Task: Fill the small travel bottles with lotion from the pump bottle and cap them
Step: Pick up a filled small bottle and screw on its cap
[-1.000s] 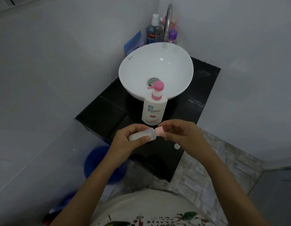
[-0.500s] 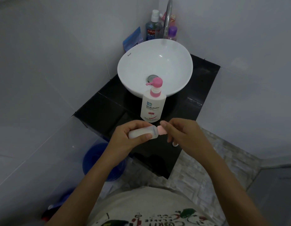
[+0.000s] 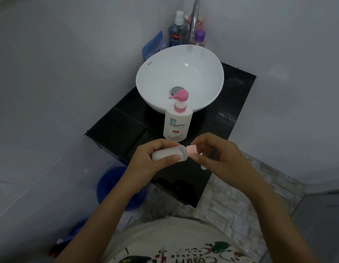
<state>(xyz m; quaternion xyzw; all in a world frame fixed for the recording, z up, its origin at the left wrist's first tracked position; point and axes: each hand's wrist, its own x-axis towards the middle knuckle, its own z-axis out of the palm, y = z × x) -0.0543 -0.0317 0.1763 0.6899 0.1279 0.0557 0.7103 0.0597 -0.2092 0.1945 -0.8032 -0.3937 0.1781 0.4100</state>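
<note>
My left hand grips a small white travel bottle, held sideways above the front of the black counter. At the bottle's right end sits a pink cap, pinched between the thumb and fingers of my right hand. Just behind my hands stands the white pump bottle with a pink pump head, upright on the counter in front of the basin. A small white object lies on the counter under my right hand, mostly hidden.
A white basin fills the counter's back half, with a chrome tap and several toiletry bottles behind it. A blue bucket stands on the floor at the left. Tiled walls close in on both sides.
The camera view has shifted slightly. My right fingers have changed their hold around the pink cap at the bottle's end. The bottle stays in my left hand at about the same place.
</note>
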